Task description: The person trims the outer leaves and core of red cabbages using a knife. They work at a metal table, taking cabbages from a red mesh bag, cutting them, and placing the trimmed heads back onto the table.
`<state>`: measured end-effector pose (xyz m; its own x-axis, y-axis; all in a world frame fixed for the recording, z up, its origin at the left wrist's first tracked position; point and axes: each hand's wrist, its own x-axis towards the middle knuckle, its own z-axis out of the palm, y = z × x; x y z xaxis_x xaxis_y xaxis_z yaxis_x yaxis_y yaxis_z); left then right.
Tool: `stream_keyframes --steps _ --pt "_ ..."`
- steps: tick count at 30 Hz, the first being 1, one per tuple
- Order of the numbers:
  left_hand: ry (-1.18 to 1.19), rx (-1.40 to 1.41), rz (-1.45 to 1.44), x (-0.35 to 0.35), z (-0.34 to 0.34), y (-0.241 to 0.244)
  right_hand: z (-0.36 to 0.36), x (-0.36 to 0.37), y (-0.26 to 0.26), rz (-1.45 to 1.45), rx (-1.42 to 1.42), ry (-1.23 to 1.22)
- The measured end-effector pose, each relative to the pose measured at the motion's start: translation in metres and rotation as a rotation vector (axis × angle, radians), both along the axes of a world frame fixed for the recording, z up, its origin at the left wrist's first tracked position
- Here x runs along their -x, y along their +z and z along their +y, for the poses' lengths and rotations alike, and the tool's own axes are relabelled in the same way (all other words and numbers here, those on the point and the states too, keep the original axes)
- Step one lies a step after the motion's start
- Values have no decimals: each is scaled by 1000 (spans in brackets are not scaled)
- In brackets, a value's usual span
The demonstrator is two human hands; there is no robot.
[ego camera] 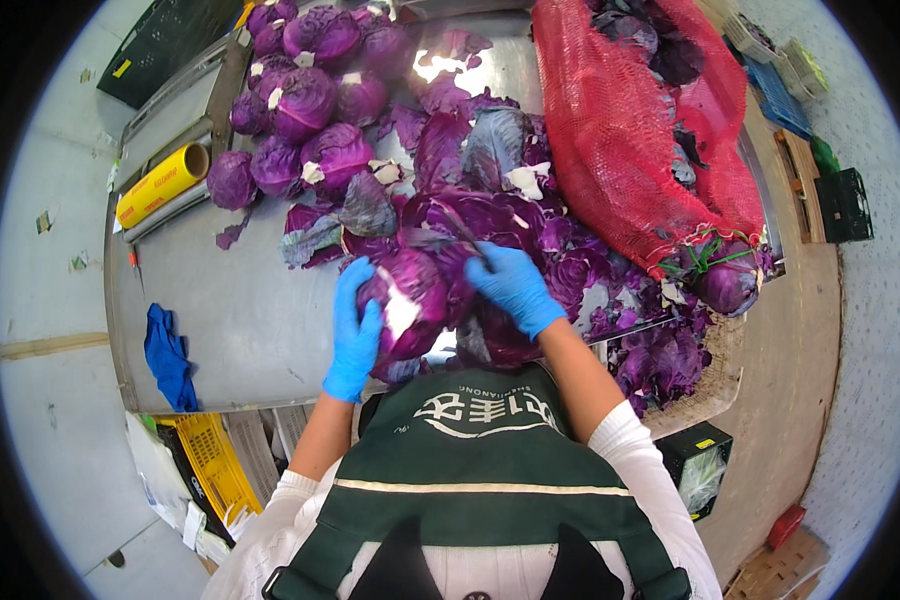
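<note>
My left hand (356, 330), in a blue glove, grips the side of a red cabbage (420, 292) whose pale cut stem faces up. To the right of that head, my gloved right hand (517, 289) is closed around what looks like a knife (461, 229), its thin blade slanting up and left over the leaves. Motion blurs the cabbage edge nearest the blade. Loose purple outer leaves (439, 154) lie heaped beyond and beneath both hands. Several trimmed red cabbages (304, 105) are piled at the far left of the metal table (247, 322).
A red mesh sack (607, 172) of cabbages lies along the table's right side. Below that edge, a crate (709, 405) holds leaf scraps (660, 364). On the left are a yellow film roll (163, 186) and a blue cloth (169, 360). A yellow crate (214, 457) stands below.
</note>
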<state>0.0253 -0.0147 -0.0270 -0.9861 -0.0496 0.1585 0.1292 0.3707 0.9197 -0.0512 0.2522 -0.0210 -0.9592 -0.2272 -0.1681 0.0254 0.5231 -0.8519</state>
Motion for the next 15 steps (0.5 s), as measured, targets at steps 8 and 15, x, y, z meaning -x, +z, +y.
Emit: stream_keyframes --steps 8,15 --pt "82 -333 -146 -26 -38 -23 5 6 -8 94 -19 1" --pt "-53 80 6 4 13 27 7 -35 49 419 -271 275"
